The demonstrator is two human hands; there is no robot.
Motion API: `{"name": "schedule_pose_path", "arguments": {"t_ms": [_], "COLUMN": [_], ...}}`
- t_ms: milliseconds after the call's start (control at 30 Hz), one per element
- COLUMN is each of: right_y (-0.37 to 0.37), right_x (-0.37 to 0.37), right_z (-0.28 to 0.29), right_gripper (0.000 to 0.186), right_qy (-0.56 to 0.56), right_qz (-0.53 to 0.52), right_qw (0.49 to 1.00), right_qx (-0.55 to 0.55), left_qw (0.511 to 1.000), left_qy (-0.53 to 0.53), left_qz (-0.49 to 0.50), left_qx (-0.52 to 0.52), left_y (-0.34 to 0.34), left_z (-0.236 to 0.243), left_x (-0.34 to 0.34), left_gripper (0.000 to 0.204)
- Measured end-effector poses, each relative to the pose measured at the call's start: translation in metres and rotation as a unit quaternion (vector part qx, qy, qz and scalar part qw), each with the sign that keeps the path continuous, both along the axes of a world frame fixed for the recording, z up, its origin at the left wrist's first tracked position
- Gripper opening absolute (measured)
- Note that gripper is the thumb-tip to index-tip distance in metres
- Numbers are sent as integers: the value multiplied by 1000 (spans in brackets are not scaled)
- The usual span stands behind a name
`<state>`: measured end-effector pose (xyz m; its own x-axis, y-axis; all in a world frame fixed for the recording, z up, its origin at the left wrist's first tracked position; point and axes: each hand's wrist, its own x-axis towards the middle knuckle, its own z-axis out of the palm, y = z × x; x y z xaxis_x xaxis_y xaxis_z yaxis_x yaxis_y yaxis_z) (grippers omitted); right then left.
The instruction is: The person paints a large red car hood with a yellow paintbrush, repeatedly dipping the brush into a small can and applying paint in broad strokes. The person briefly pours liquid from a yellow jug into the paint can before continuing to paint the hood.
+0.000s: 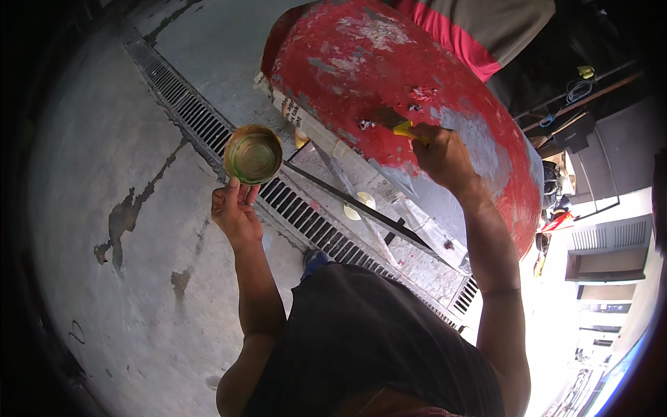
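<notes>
Left hand [237, 212]: fingers and thumb grasp the near rim of a round, shallow bowl [253, 154]. Bowl sits out in front, left of the panel, mouth up toward the camera, over the edge of the floor grating. Inside is brownish with green tint; can't tell if that's residue or contents. A ring shows on one finger.

Right hand [445, 158]: fist wrapped around a yellow-handled hand tool [403, 130], grip firm. Head is flat, brownish, pointing left; blade or bristles, can't tell. It's right over the curved red panel [326, 90]. Contact with the surface not clear.

Panel: large, bulging, upper centre to right. Red paint patchy, worn through to grey and whitish areas, bigger grey area just right of the tool. Small rough pale spots near the tool head. Printed paper strip [288, 108] runs along its left edge.

Below panel: dark metal bar [361, 201] running diagonally over the drain grating [184, 97], round pale object [359, 206] beside it, kind unclear. Grating cuts diagonally across the grey concrete floor [160, 229], which has dark patches left of it.

Also in view: blue shoe [315, 262] by the grating, pink-and-grey cloth [451, 28] behind panel top, coiled pale-blue cable [578, 90] upper right, louvred shutters [611, 236] far right. Background there overexposed.
</notes>
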<state>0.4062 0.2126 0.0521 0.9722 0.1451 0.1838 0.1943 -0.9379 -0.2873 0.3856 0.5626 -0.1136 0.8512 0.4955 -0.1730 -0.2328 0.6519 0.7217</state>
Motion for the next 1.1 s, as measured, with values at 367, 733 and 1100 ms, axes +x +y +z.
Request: {"name": "schedule_pose_path", "arguments": {"t_ms": [367, 733, 1100], "right_y": [31, 6, -32], "right_x": [27, 27, -11], "right_z": [-25, 34, -17], "right_gripper": [26, 22, 22], "right_qy": [-28, 18, 68], "right_qz": [26, -4, -92], "right_qw": [998, 999, 992], "right_qx": [-52, 29, 60], "left_qw": [1000, 1000, 999], "left_qy": [-8, -7, -28], "left_qz": [10, 28, 36], "left_qx": [6, 9, 2], "left_y": [5, 16, 36], "left_z": [-3, 2, 2], "left_x": [-3, -12, -23], "left_gripper": [25, 24, 28]}}
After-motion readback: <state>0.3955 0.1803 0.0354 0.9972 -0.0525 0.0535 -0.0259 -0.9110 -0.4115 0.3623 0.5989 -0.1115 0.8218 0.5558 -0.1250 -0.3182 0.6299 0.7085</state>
